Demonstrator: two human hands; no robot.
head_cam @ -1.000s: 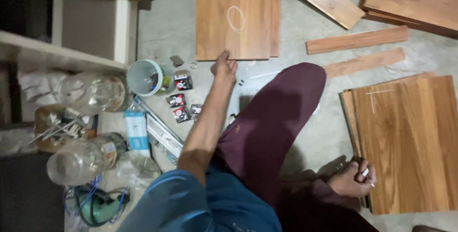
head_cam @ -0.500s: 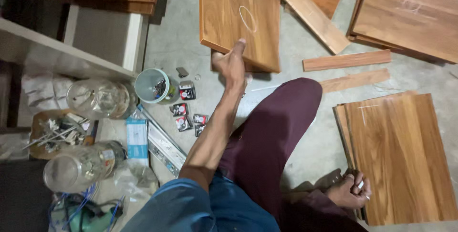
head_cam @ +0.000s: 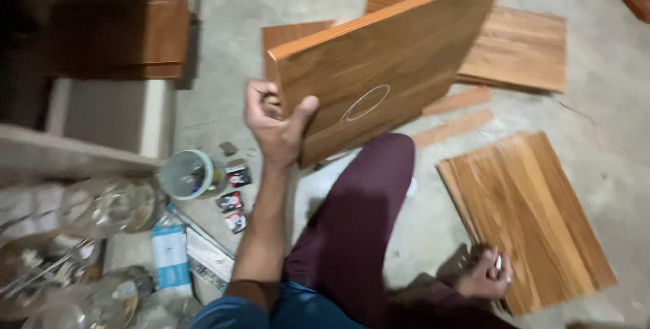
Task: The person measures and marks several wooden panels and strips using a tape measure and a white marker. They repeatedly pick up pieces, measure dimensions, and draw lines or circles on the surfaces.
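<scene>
Board point(head_cam: 386, 65) with chalk oval lifted off floor, tilted, at 12 o'clock; left hand point(head_cam: 274, 122) clenched on its lower corner. Right hand point(head_cam: 489, 273) at 4 o'clock rests by floor panel point(head_cam: 535, 214), curled around small pale object. Step: mid-lift; carrying needs firmer two-handed support.

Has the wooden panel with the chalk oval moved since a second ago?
Yes. The left hand has lifted the oval-marked panel off the concrete floor; it now tilts above the leg.

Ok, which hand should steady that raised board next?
Right, probably. The left hand grips the raised board at its lower corner, while the right hand rests low beside the flat board, though it seems to hold something small.
</scene>
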